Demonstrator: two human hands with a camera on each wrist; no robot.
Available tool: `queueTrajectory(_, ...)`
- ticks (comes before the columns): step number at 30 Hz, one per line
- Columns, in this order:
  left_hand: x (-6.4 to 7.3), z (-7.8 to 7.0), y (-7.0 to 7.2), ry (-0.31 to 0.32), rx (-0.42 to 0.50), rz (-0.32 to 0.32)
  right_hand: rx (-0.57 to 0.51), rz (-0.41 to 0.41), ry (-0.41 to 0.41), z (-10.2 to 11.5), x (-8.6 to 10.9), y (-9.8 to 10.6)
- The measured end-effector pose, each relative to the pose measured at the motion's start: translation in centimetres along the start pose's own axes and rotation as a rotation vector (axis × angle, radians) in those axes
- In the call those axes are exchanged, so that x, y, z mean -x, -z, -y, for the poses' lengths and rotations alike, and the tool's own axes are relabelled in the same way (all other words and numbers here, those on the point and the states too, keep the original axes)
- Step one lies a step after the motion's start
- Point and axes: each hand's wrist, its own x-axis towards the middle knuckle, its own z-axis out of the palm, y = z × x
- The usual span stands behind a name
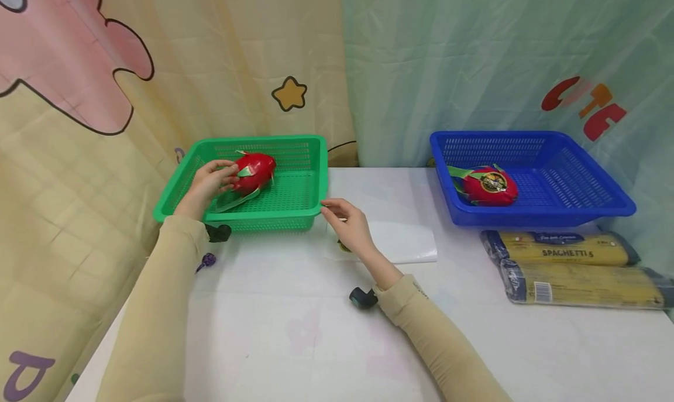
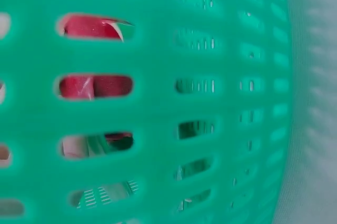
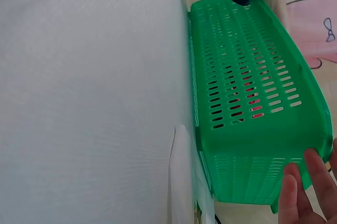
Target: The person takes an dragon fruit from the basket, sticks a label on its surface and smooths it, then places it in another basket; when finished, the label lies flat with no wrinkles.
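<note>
A red dragon fruit (image 1: 257, 171) with green-tipped scales lies in the green basket (image 1: 295, 215). My left hand (image 1: 205, 185) reaches over the front rim and holds the fruit's left end between thumb and fingers. Through the slots in the left wrist view, red patches of the dragon fruit (image 2: 110, 86) show, with most of that hand hidden behind the basket wall. At the basket's front right corner, my right hand (image 1: 351, 225) pinches the rim. The right wrist view shows its fingers (image 3: 316, 171) against that corner of the basket (image 3: 253, 147).
To the right stands a blue basket (image 1: 532, 217) with another dragon fruit (image 1: 489, 186) bearing a round label. Two spaghetti packs (image 1: 568, 250) lie before it. A white plastic sheet (image 1: 402, 241) is under my right hand, and a purple-wrapped lollipop (image 1: 209, 260) lies near my left sleeve.
</note>
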Motion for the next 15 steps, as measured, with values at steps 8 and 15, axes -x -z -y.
queueTrajectory(8, -0.32, 0.35, -0.22, -0.002, -0.150, 0.004, -0.022, 0.012, -0.007, -0.03, -0.13, 0.08)
queueTrajectory(15, -0.83, 0.82, -0.31, -0.028, -0.304, 0.013, -0.037, 0.019, -0.017, -0.11, -0.13, 0.07)
